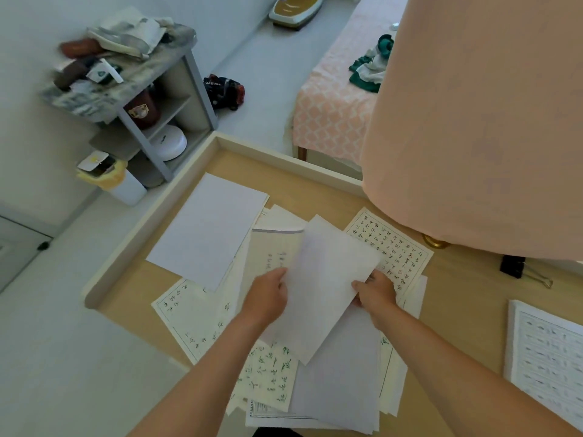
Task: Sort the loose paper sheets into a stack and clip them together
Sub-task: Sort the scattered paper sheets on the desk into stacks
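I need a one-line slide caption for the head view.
Left hand and right hand hold a blank sheet over scattered papers; a black binder clip lies apart on the table.

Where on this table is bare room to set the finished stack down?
Bare wood between the scattered sheets and the binder clip, beyond the white panel; a narrower strip along the far rim. The middle is crowded: overlapping sheets, with left hand and right hand holding a blank sheet.

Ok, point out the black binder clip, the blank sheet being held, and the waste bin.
binder clip (511,266), head view, on its black body.
held blank sheet (325,279), head view, on its middle.
waste bin (129,189), head view, on its white side.
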### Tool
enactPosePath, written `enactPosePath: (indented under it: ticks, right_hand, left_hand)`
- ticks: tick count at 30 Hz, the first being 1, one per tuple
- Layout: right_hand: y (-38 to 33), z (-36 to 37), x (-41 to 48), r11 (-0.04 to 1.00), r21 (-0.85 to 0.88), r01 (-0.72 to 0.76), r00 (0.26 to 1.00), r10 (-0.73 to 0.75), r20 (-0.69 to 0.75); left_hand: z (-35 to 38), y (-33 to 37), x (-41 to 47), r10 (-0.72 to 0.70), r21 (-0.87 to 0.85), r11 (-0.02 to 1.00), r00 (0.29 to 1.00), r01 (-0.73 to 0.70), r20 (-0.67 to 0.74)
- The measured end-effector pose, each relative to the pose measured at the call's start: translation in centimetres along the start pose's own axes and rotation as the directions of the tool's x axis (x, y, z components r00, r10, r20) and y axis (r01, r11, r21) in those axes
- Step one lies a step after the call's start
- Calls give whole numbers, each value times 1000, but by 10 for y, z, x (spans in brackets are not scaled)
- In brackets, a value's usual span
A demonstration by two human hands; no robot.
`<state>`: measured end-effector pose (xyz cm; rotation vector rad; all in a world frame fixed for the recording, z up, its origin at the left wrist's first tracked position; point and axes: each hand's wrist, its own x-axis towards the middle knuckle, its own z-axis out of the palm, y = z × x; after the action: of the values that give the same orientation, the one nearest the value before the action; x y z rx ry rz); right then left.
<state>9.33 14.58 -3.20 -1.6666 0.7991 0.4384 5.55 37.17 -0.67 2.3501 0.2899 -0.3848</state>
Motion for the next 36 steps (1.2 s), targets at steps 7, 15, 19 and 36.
enactPosePath:
  ticks: [7, 15, 19, 36]
  right_hand:
    - [-3, 27, -14, 995, -99, -1, 987, 17, 158]
    - [3, 23, -12, 966, -250, 66, 998, -59, 39]
    - [6, 25, -8, 968, -239, 73, 997, -68, 29]
    - [-1, 71, -23, 962, -259, 92, 996, -85, 37]
  left_hand:
    - [22, 30, -11, 47, -220, 974, 885, 63, 463]
    - [-44, -80, 37, -236, 397, 874, 959, 279, -155]
    - [-46, -114, 49, -304, 395, 851, 937, 347, -170]
    - [-67, -79, 26, 58, 243, 970, 976, -6, -209]
